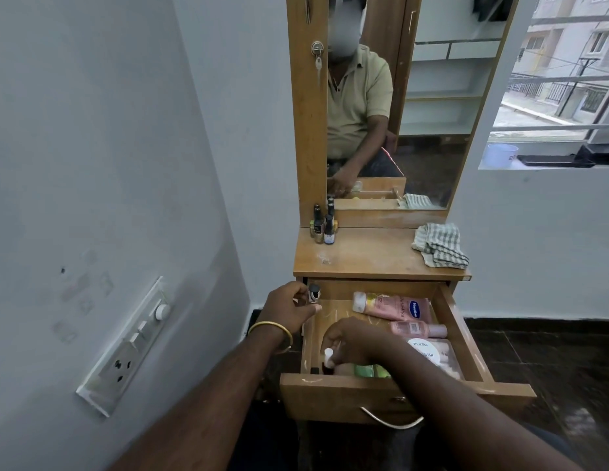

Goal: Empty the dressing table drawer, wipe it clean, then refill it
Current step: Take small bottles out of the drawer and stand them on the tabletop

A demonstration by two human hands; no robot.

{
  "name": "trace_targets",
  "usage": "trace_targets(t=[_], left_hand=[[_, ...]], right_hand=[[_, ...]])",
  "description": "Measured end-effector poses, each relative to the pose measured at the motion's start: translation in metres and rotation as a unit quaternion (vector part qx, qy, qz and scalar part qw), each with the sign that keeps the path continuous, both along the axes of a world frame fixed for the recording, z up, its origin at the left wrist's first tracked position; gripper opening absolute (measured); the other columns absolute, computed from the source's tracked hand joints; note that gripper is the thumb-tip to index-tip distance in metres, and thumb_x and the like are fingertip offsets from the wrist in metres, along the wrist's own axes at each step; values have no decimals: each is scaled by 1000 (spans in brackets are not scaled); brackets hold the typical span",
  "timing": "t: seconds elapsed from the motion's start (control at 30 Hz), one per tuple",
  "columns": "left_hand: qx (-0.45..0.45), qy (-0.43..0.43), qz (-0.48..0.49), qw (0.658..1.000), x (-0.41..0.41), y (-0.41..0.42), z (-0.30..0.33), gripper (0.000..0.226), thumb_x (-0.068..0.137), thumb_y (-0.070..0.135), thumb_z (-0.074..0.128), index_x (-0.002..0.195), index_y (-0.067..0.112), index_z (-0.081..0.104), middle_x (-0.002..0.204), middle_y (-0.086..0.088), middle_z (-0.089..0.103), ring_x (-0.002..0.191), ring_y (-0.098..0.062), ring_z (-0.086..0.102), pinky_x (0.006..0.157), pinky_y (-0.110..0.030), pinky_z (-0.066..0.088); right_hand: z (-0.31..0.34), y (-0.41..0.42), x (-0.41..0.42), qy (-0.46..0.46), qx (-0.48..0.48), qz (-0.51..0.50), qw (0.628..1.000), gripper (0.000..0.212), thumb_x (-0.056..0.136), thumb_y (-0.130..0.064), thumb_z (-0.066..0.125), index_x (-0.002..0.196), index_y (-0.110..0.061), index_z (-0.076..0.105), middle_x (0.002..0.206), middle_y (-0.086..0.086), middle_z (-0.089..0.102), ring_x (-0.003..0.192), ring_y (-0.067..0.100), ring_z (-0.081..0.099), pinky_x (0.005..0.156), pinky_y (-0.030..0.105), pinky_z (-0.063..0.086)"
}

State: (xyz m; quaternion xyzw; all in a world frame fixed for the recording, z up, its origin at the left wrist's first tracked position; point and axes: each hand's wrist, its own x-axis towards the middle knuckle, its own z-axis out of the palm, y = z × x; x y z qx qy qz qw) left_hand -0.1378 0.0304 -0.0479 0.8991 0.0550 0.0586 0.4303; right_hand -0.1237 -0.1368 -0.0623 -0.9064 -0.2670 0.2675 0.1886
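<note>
Drawer (456,321) pulled open below worktop (371,256). Left hand (289,309) pinches small dark-capped bottle (313,294) at drawer's rear-left corner; right hand (350,341) grips white-capped bottle (328,356) at front-left corner. Cloth (440,244) on worktop's right edge.

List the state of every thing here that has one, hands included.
drawer: pulled open, still holding items
left hand: pinching a small dark-capped bottle
right hand: gripping a white-capped bottle inside the drawer
Vaseline tube: lying flat in drawer
checked cloth: crumpled on tabletop
nail polish bottles: upright on tabletop
</note>
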Motion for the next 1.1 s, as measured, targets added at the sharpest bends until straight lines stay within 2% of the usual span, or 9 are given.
trace_targets(t=[0.13, 0.2, 0.27, 0.37, 0.5, 0.7, 0.9, 1.1], left_hand=[[19, -25, 4, 1000, 12, 1, 6, 21, 77, 25, 81, 87, 14, 66, 90, 1, 64, 79, -17, 58, 67, -27, 47], [22, -34, 1, 999, 22, 2, 11, 19, 77, 22, 81, 81, 14, 65, 86, 0, 64, 77, -19, 57, 66, -26, 45], [20, -38, -7, 999, 33, 1, 16, 19, 78, 20, 80, 77, 17, 62, 81, -1, 63, 74, -20, 56, 66, -27, 44], [16, -31, 2, 999, 54, 1, 23, 19, 79, 20, 80, 78, 13, 62, 80, -4, 64, 76, -23, 58, 70, -31, 49], [17, -42, 17, 999, 88, 1, 29, 22, 77, 23, 80, 79, 9, 63, 80, -8, 65, 76, -24, 58, 70, -31, 47], [22, -34, 41, 998, 129, -2, 28, 19, 80, 22, 76, 91, 13, 65, 87, -4, 66, 81, -21, 60, 77, -34, 52], [32, -28, 54, 998, 148, -3, 19, 17, 80, 26, 75, 82, 15, 63, 76, 0, 64, 73, -19, 59, 69, -33, 51], [16, -26, 69, 997, 153, -4, 16, 19, 75, 22, 78, 77, 22, 59, 75, 7, 63, 73, -16, 60, 69, -32, 52]], right_hand=[[21, -10, 17, -32, 74, -61, 995, 10, 89, -20, 69, 96, -26, 64, 93, -7, 62, 82, 9, 58, 68, 21, 45], [37, -13, 28, -56, 116, -94, 987, 16, 90, -17, 67, 83, -30, 59, 84, -9, 58, 74, 5, 53, 63, 20, 40], [51, -14, 42, -88, 169, -133, 973, 14, 89, -16, 66, 86, -29, 62, 90, -9, 61, 81, 8, 56, 67, 22, 41], [61, -12, 66, -144, 226, -189, 945, 15, 89, -13, 67, 102, -20, 68, 101, -5, 65, 91, 12, 59, 72, 23, 44], [66, -5, 98, -184, 272, -230, 916, 22, 90, -15, 68, 104, -27, 58, 87, -11, 60, 77, 10, 58, 65, 23, 42], [59, 9, 136, -224, 280, -255, 898, 20, 89, -13, 68, 95, -27, 56, 85, -8, 60, 77, 12, 59, 65, 28, 43], [47, 17, 158, -248, 262, -242, 901, 19, 88, -15, 69, 98, -28, 58, 86, -8, 59, 78, 14, 61, 69, 33, 50], [40, 22, 164, -263, 265, -236, 897, 20, 88, -11, 68, 105, -21, 65, 89, -6, 59, 83, 16, 61, 72, 32, 51]])
